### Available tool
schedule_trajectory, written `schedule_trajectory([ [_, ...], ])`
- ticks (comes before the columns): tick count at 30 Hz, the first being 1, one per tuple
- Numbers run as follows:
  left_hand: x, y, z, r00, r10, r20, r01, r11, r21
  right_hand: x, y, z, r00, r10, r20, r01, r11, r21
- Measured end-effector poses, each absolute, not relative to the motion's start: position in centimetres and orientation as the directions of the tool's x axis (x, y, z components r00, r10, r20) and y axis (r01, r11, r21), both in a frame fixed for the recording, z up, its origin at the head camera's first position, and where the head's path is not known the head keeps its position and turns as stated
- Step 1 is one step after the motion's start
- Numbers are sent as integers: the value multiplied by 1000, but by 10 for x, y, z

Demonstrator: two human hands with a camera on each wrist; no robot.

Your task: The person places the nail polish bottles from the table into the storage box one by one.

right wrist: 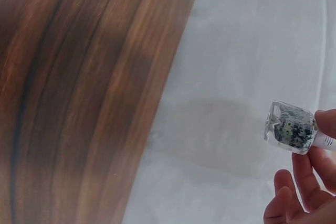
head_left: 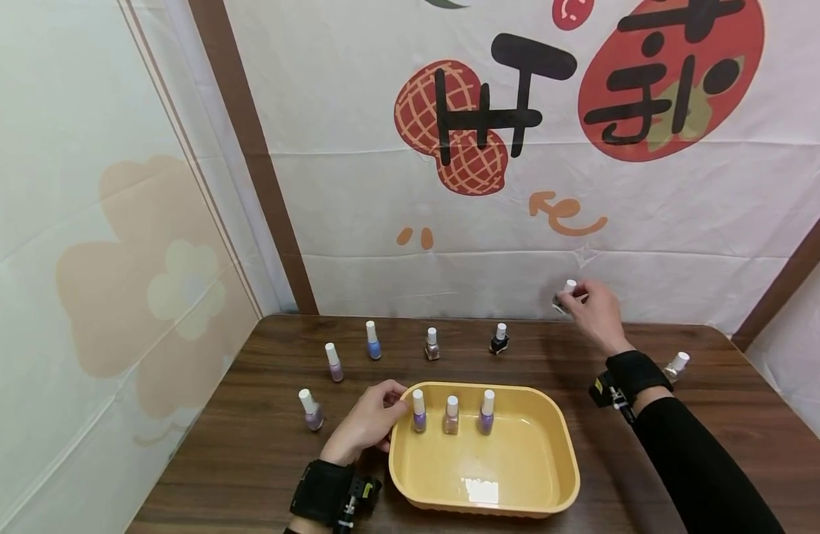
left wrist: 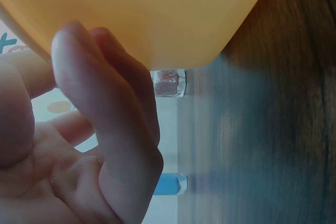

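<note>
My right hand (head_left: 598, 315) is raised above the far edge of the table and pinches a nail polish bottle (right wrist: 293, 128) by its white cap. In the right wrist view its clear glass shows black and white speckles. My left hand (head_left: 366, 420) grips the left rim of a yellow tray (head_left: 510, 482), thumb at the rim and fingers against the outer wall. Inside the tray, along its far side, stand a purple nail polish bottle (head_left: 420, 420), a pinkish one (head_left: 451, 423) and another purple one (head_left: 486, 421).
Around the tray on the wooden table (head_left: 236, 445) stand more bottles: two pale purple (head_left: 335, 368) at left, a blue one (head_left: 374, 347), a glittery one (head_left: 432, 348), a black one (head_left: 499, 343), and a clear one (head_left: 675, 368) at right. A printed cloth (head_left: 356, 282) hangs behind.
</note>
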State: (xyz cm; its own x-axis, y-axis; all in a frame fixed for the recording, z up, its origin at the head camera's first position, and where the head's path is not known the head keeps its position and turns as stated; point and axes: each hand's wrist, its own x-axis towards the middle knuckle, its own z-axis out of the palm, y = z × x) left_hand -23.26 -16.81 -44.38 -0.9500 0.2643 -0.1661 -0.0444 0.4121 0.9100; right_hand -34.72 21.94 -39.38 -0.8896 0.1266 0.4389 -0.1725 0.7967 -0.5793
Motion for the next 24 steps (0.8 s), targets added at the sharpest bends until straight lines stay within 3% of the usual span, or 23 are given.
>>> schedule_trajectory([
  [24,-235,-166,-443,-953,250,-170,-49,425,904,-300,182,-363,-843,79,532,-300,753,-586],
])
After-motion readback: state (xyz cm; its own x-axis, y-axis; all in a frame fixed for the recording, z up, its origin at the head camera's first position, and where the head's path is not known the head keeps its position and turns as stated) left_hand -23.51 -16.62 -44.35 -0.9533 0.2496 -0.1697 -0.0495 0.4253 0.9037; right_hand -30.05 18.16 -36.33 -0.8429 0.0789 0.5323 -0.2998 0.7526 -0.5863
